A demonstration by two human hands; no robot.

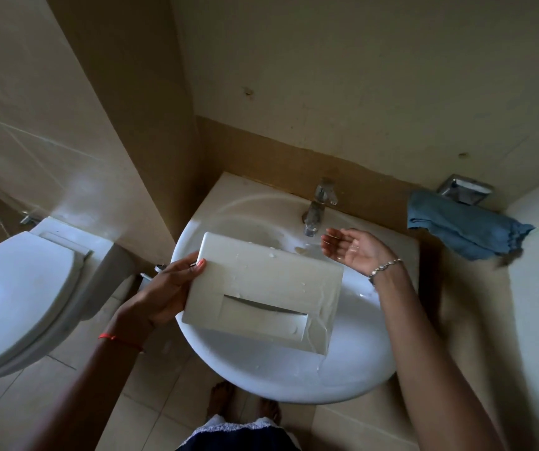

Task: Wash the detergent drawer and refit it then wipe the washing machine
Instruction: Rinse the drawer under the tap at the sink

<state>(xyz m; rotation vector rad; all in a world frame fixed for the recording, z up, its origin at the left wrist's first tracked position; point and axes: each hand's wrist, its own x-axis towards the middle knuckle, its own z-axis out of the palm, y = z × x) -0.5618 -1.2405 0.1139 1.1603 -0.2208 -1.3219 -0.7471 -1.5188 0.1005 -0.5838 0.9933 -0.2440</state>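
The white detergent drawer is held over the white washbasin, its wet front panel with the recessed handle facing up. My left hand grips the drawer's left edge, thumb on top. My right hand is cupped palm-up just under the chrome tap, wet, holding nothing, a short way from the drawer's far right corner. Water drops lie on the panel and in the basin. Whether water is running from the tap is unclear.
A blue cloth hangs from a chrome holder on the wall at right. A white toilet with its lid down stands at left. A beige ledge runs along the right. My bare feet stand on the tiled floor.
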